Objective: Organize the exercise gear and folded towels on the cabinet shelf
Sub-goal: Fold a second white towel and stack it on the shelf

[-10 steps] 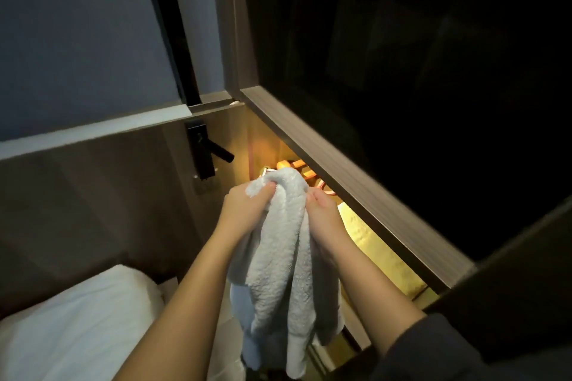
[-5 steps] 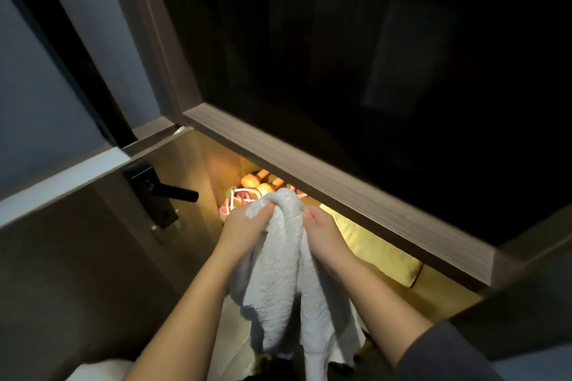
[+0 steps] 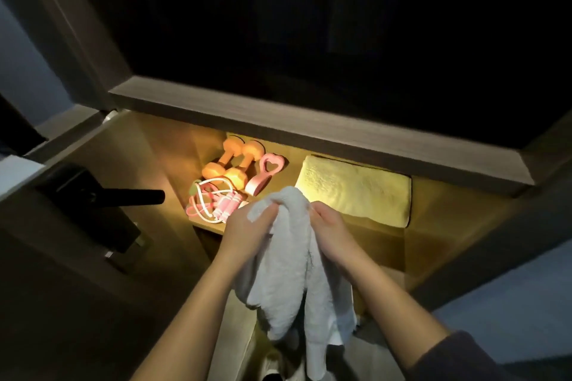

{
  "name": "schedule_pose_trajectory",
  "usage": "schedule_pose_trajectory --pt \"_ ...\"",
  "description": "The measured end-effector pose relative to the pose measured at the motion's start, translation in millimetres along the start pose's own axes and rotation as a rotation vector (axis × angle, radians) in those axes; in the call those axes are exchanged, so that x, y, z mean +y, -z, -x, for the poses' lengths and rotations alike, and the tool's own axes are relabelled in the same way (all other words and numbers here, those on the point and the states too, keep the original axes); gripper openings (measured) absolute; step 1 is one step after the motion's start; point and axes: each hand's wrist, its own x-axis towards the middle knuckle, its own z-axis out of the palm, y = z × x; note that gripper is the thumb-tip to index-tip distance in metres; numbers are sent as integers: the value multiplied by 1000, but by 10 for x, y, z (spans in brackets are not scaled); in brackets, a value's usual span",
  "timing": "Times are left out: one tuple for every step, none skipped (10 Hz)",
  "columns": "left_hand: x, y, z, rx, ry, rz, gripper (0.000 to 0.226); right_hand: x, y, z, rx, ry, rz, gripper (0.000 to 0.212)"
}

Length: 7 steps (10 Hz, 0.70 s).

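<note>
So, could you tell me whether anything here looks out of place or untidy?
The white towel is unfolded, hanging bunched from the left hand and right hand before the shelf. The jump rope lies in a loose tangle by the dumbbells. The yellow towel looks neatly folded.

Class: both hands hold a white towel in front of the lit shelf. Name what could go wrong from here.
1. The white towel hangs bunched and unfolded from the left hand and right hand. Shelved like this, it would probably lie crumpled beside the folded towel.
2. Its loose ends could snag the jump rope near the front edge of the shelf and drag it off.
</note>
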Motion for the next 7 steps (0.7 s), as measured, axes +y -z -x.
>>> schedule_pose_trajectory --pt "-322 -160 204 6 -60 -2 15 322 -123 149 34 44 8 32" --pt "-600 -238 499 48 -158 -1 20 575 -272 410 101 84 -6 30" --pt "-719 -190 736 79 -339 42 20 710 -375 682 179 168 13 30" --pt "-732 -126 1069 129 -501 78 24 779 -431 960 248 263 -32 32" --pt "-631 -70 1319 164 -532 167 25 841 -476 1237 285 301 -53 32" --pt "-465 -36 1481 152 -493 279 25 860 -493 1424 319 315 24 30" --pt "-255 -4 1519 146 -449 342 29 839 -492 1554 413 345 51 27"
